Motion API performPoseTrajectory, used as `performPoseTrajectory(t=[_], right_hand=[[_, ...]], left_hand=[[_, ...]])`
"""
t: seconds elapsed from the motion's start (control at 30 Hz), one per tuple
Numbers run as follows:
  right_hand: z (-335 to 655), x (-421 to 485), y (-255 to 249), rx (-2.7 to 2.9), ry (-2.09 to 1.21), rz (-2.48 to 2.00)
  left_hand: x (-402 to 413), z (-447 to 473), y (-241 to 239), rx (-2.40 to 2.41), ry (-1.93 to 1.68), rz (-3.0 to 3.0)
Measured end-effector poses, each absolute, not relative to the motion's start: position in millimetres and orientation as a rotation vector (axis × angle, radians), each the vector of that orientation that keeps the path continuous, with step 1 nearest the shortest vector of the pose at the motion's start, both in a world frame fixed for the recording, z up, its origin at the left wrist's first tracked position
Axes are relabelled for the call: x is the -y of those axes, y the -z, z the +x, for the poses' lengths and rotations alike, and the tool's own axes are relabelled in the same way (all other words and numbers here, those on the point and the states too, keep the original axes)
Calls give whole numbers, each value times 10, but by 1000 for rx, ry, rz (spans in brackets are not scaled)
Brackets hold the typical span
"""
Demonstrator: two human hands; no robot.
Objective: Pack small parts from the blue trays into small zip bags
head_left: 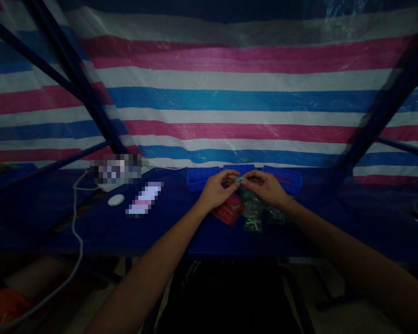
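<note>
The left hand [218, 189] and the right hand [267, 188] are close together above the desk [174, 225]. Their fingertips pinch a small green thing [240, 179] between them, too small to make out well. Red packets [229, 211] lie just below the left hand. Shiny green packets [253, 216] lie beside them. Three blue bins [195, 187] stand in a row behind the hands.
</note>
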State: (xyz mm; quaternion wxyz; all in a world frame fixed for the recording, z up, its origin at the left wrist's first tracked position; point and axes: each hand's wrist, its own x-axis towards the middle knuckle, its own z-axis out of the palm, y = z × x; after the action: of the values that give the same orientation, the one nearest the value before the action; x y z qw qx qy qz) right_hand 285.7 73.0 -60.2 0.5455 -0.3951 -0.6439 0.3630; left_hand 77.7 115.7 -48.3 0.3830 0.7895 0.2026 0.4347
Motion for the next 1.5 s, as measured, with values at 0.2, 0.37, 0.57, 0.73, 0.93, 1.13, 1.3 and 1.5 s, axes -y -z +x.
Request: performPoseTrajectory(t=[0.2, 0.37, 0.57, 0.73, 0.93, 1.13, 1.3, 1.5], right_hand=[[2874, -722, 590, 1527, -852, -931], [2861, -728, 617, 1554, -827, -978], [2900, -803, 632, 1465, -750, -953], [3081, -875, 588, 1346, -490, -1024], [3230, -841, 510, 1418, -100, -1155], [3288, -882, 527, 1608, 111, -1243], [3312, -974, 622, 1796, 179, -1268], [3292, -977, 658, 1852, 133, -1283]], left_hand=[[-1144, 787, 480, -559, -1116, 1995], [-1129, 769, 470, -552, -1100, 2040], [-1161, 753, 460, -651, -1169, 2140], [-1170, 701, 444, -839, -1073, 2519], [-1159, 692, 495, -824, -713, 2766], [-1179, 678, 500, -832, -844, 2797], [-1383, 644, 529, -1042, -1099, 2813], [-1637, 656, 586, -1117, -973, 2845]])
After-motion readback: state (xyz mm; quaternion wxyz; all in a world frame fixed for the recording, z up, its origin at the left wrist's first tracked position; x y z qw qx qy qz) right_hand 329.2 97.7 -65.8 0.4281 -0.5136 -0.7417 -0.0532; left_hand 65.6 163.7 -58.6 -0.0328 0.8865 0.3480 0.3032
